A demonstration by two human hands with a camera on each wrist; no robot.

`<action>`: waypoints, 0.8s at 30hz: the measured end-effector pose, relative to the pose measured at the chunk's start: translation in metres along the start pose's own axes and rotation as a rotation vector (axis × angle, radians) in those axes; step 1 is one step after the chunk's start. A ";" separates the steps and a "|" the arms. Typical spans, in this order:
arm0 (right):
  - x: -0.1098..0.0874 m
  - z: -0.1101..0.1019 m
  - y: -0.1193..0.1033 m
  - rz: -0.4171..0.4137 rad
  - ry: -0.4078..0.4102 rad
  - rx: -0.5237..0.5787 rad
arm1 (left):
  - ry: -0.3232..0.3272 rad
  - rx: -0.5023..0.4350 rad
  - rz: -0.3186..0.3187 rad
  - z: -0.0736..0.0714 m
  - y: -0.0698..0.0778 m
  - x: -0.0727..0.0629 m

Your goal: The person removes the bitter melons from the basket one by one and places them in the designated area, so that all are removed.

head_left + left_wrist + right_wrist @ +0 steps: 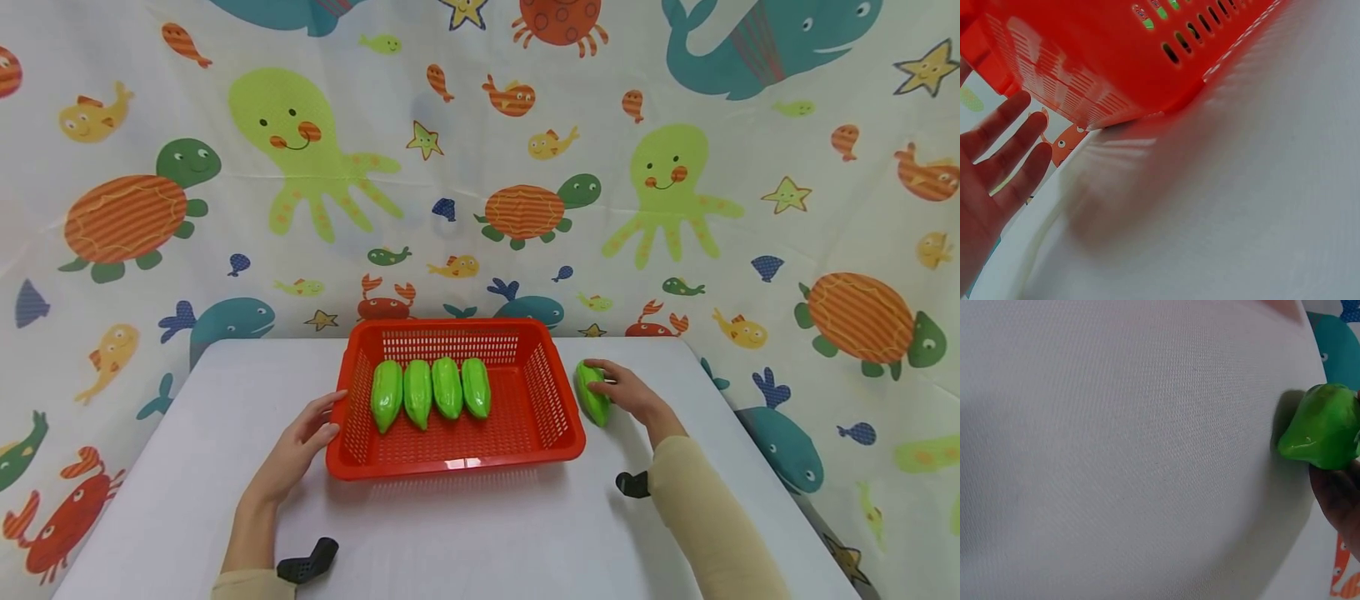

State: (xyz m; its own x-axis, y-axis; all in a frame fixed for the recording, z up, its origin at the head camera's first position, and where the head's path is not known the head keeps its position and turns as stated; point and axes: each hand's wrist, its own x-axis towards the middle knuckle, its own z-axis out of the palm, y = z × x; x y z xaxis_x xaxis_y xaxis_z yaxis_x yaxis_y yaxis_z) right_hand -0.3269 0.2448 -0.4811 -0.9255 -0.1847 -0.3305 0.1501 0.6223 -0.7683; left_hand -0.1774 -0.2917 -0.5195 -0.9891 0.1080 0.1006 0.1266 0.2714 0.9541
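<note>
A red plastic basket with slotted walls sits on the table, holding several glossy green ridged fruits, such as the leftmost green fruit, in a row toward its left side. Just outside its right wall my right hand grips another green ridged fruit, thumb on one side and fingers over the top. The right wrist view shows the pointed end of that held fruit close to the table surface. My left hand is at the basket's left rim. Its fingers are spread and relaxed, holding nothing.
The white table extends in front of the basket and to both sides. A curtain printed with sea animals hangs behind the table. A black strap piece is on the left wrist, another black piece on the right.
</note>
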 end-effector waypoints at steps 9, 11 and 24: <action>0.002 0.004 -0.001 -0.024 -0.009 0.020 | -0.001 0.008 -0.013 -0.001 0.000 0.000; 0.003 0.005 -0.002 -0.030 -0.007 0.023 | -0.002 0.010 -0.012 -0.001 0.000 0.001; 0.005 0.009 0.000 -0.004 0.020 0.014 | -0.005 0.002 -0.005 -0.002 -0.001 0.001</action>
State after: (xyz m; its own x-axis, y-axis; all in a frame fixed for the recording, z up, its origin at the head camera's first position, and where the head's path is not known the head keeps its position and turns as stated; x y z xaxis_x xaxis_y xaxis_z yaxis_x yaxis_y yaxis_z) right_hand -0.3287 0.2369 -0.4874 -0.9328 -0.1717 -0.3169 0.1515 0.6109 -0.7771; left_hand -0.1781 -0.2933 -0.5195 -0.9893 0.1111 0.0943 0.1217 0.2735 0.9541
